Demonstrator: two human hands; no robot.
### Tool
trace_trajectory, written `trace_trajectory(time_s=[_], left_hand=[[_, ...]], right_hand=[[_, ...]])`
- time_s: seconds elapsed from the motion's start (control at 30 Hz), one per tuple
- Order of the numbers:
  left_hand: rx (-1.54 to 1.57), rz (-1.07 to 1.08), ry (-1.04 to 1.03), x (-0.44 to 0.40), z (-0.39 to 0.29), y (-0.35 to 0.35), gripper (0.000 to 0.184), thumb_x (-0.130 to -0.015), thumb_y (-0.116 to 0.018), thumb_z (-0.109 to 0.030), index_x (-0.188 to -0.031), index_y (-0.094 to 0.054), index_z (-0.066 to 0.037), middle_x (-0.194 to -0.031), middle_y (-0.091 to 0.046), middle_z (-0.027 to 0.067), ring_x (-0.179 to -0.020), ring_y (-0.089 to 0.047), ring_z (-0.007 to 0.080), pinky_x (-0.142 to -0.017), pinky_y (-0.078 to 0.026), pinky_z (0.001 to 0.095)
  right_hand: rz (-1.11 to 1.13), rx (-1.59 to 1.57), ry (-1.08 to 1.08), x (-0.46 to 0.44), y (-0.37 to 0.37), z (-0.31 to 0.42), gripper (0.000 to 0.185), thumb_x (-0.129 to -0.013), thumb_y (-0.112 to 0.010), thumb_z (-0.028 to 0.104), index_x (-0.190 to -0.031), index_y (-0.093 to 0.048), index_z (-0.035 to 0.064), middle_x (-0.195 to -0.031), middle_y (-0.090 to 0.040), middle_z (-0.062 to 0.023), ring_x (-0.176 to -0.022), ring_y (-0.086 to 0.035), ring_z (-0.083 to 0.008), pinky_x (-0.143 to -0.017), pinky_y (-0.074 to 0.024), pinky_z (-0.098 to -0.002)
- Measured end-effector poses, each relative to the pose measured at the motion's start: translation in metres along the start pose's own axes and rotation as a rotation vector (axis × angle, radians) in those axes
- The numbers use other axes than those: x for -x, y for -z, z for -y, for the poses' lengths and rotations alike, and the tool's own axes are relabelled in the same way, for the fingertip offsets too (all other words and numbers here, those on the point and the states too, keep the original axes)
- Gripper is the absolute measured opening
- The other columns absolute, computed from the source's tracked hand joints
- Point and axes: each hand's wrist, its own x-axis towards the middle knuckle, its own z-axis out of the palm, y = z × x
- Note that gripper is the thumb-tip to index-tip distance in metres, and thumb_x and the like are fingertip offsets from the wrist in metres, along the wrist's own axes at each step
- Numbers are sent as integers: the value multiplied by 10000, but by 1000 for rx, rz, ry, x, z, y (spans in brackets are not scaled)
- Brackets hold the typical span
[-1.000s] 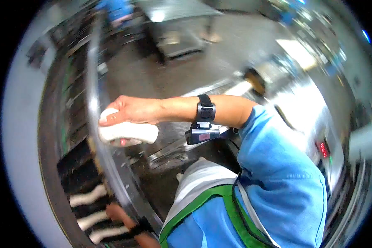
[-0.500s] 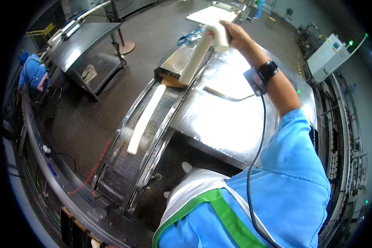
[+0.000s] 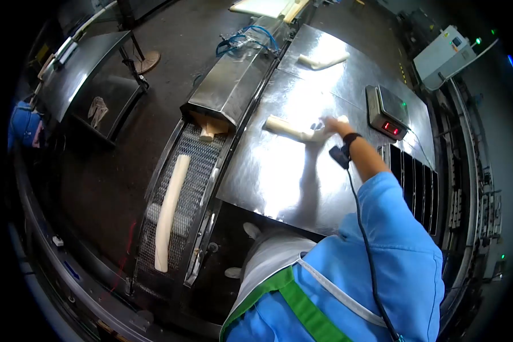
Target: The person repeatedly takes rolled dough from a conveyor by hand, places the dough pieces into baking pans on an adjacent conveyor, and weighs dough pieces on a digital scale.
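Stretched out over the steel table, my right hand is at a bent, pale dough roll, toward its right part. Motion smears the fingers, so their grip cannot be made out. Farther back on the same table lies another bent dough roll. A long dough roll rests on the mesh conveyor to the left. The end of one more roll pokes out of the steel housing over the belt. My left hand is out of view.
A scale with red digits stands on the steel table, right of my hand. Black slotted trays are beside the table. The steel housing covers the belt's far part. At left is a metal cart; a person's blue sleeve shows.
My right hand has come down and nearer from a raised spot, where it held a dough roll. The belt's roll has moved toward me, and another end has emerged. The view has shifted.
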Motion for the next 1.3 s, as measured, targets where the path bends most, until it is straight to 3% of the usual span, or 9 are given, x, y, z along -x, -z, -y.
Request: trace_trajectory(time_s=[0.1, 0.23, 0.37, 0.5, 0.6, 0.8, 0.83, 1.0, 1.3], left_hand=[[-56, -175, -178, -3, -10, 31, 393, -784, -476, -253, -1079, -456, 7, -1042, -472, 189, -932, -470, 317, -790, -368, 424], [394, -58, -1015, 20, -145, 43, 507, -735, -553, -218, -1161, -368, -15, -1140, -403, 186, -1060, -362, 335, -891, -286, 407], [396, 2, -897, 17, -170, 22, 517, -678, -610, -146, -1135, -395, -36, -1070, -455, 178, -1009, -402, 341, -854, -318, 405], [778, 117, -892, 17, -152, 53, 402, -727, -571, -189, -1068, -457, -7, -935, -523, 165, -879, -481, 322, -772, -371, 374], [1208, 1004, -267, 9, -142, 93, 365, -797, -511, -258, -1040, -466, 11, -780, -556, 97, -678, -543, 167, -597, -442, 289], [2055, 1328, 3, 16, -123, 130, 388, -841, -420, -255, -1072, -408, 57, -764, -548, 119, -620, -543, 156, -551, -470, 257], [2129, 1262, -81, 23, -123, 139, 386, -841, -412, -255, -1076, -410, 51, -791, -546, 127, -640, -544, 158, -567, -473, 257], [2523, 992, -149, 27, -90, 198, 384, -828, -423, -255, -1077, -423, 38, -833, -553, 144, -678, -557, 178, -605, -479, 271], [2279, -526, -270, 17, 100, 256, 412, -851, -364, -241, -1127, -343, 64, -867, -538, 172, -705, -558, 162, -624, -497, 266]], right_hand=[[-267, 89, -125, 62, -4, 49, 343, -725, -494, 237, -1058, -502, 156, -1067, -490, -89, -1071, -404, -261, -795, -355, -536], [-294, 183, -36, 56, -19, 41, 285, -727, -492, 207, -1006, -521, 158, -938, -535, -75, -973, -474, -243, -769, -382, -500], [-292, -31, 217, 74, -19, 37, 342, -675, -590, 248, -974, -529, 93, -870, -569, -117, -796, -540, -280, -733, -413, -382], [-389, -235, 387, 114, -35, 42, 581, -586, -675, 137, -1108, -435, 52, -1058, -470, -155, -998, -420, -312, -852, -353, -366], [-469, -161, 309, 125, -55, 40, 565, -621, -596, 84, -1139, -378, 38, -1035, -461, -187, -939, -455, -347, -795, -379, -365], [-92, -750, 508, 78, -84, 16, 456, -715, -546, 201, -1099, -405, -3, -901, -532, -156, -774, -522, -239, -653, -424, -330], [12, -903, 296, 130, -40, 74, 466, -723, -543, 247, -1077, -425, -32, -886, -521, -101, -769, -494, -182, -649, -411, -299], [-1, -1155, 507, 140, 13, 172, 375, -747, -477, 353, -917, -479, 18, -733, -464, -25, -640, -444, -131, -563, -364, -238], [67, -1142, 894, 259, 103, 445, 404, -820, -446, 335, -1071, -442, 20, -927, -515, -82, -763, -504, -131, -659, -406, -243]])
